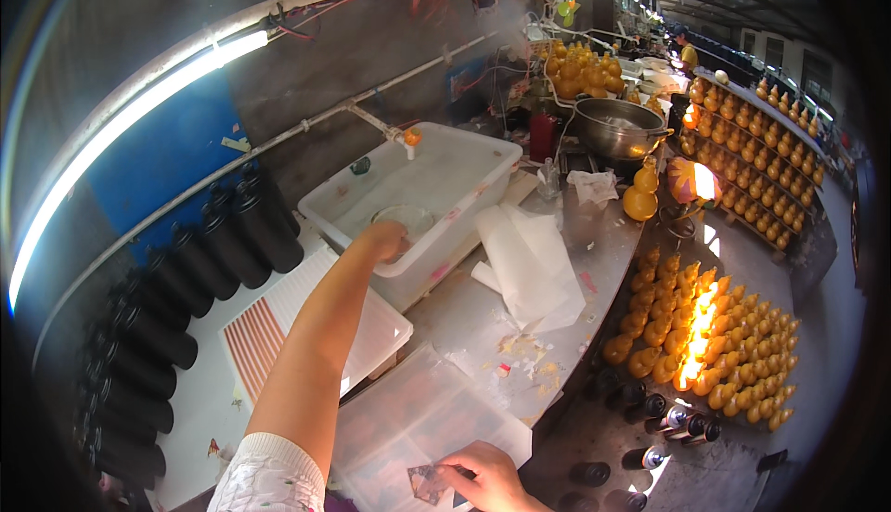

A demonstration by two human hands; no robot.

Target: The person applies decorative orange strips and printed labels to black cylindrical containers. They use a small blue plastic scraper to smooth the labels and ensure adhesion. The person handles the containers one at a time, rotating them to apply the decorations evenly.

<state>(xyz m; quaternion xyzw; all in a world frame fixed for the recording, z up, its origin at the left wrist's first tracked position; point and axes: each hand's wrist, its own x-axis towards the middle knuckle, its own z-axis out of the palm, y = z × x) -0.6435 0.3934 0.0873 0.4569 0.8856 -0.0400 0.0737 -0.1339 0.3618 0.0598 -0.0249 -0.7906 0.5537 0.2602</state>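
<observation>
My left hand (392, 239) reaches over the near rim of a white plastic basin (501, 164) that holds water. Its fingers curl downward beside a round, clear ring-like shape (413, 220) in the water; whatever they grip is hidden. Low in the view, my right hand (487, 477) pinches a small dark patterned piece (428, 484), thin and flat, between thumb and fingers. That piece is held over a translucent plastic box (418, 410) with blurred reddish contents. Left of it, under my left forearm, lies a white tray with reddish-brown stripes (252, 343).
Black cylinders (232, 243) line the left side. White sheets (529, 266) lie on the metal table right of the basin. A steel pot (620, 127) stands behind. Golden gourd-shaped pieces (705, 336) fill the floor area and a rack (752, 159) at right. A person (685, 51) is far back.
</observation>
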